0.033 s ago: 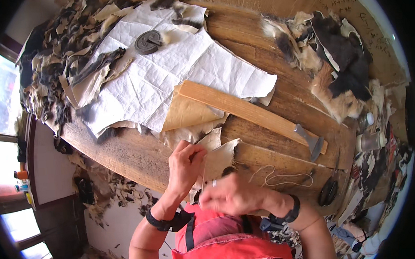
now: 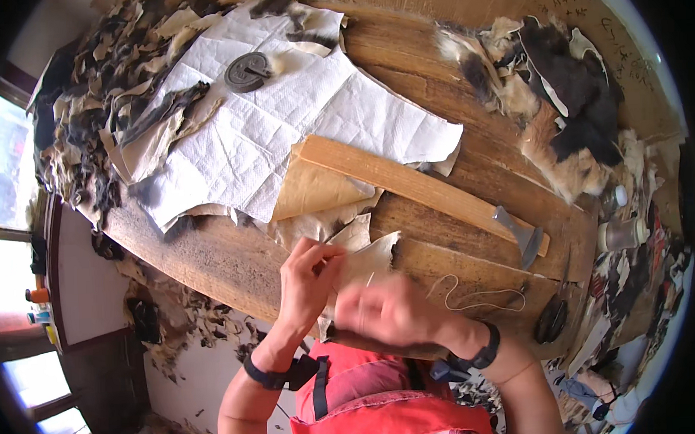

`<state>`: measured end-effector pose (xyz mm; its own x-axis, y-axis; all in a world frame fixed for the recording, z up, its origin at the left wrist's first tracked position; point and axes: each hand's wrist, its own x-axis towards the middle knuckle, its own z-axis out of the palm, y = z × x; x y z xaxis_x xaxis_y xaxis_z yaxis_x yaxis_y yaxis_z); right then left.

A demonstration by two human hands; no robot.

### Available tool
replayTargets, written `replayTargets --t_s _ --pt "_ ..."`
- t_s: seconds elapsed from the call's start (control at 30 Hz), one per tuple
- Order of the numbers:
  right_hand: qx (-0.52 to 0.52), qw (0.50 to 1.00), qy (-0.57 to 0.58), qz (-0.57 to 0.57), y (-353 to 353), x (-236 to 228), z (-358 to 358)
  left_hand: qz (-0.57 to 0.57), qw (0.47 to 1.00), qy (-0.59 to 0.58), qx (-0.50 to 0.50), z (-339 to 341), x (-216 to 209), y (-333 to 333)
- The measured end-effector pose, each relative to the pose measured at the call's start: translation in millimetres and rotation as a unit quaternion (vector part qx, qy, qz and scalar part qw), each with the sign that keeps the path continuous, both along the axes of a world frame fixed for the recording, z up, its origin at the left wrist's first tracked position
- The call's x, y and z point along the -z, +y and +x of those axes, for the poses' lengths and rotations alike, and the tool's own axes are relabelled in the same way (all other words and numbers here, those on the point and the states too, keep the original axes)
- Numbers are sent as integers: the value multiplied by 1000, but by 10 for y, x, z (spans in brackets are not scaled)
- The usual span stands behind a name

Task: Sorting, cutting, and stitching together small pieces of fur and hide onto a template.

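At the near edge of the bench, my left hand pinches a pale fur pelt piece, skin side up with dark fur at its border. Close to its right, over the lower part of that piece, is my right hand. Motion smears its fingers, and a short thin pale line shows just above them; I cannot tell if it is a needle or thread. A loose pale thread curls on the wood beside this hand. Behind the pelt piece lies a brown paper sheet.
A wooden-handled hammer lies across the wooden bench. White cloth-like sheeting bears a round dark weight. Fur scraps heap at far left, more pelts at far right. Black-handled scissors and a jar sit right.
My right hand has shifted slightly upward and stays blurred. The loose thread beside it has changed its curve a little. My left hand holds nearly the same place.
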<state>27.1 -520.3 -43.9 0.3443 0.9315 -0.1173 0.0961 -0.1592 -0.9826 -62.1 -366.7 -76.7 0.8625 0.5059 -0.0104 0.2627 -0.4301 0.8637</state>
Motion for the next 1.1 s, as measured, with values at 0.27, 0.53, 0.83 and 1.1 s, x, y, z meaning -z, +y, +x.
replayTargets --t_s 0.27,0.53,0.83,1.1 --pt "156 981 -97 -68 11 286 -69 -45 999 4 -16 11 97 -3" --pt "91 990 65 82 -194 26 11 -2 1000 -8 -4 30 -110 -86" --pt "235 886 348 197 -517 172 -85 63 992 -32 102 112 279 17" --pt "469 828 98 -290 -3129 -806 -1112 96 986 -82 107 -20 51 -113"
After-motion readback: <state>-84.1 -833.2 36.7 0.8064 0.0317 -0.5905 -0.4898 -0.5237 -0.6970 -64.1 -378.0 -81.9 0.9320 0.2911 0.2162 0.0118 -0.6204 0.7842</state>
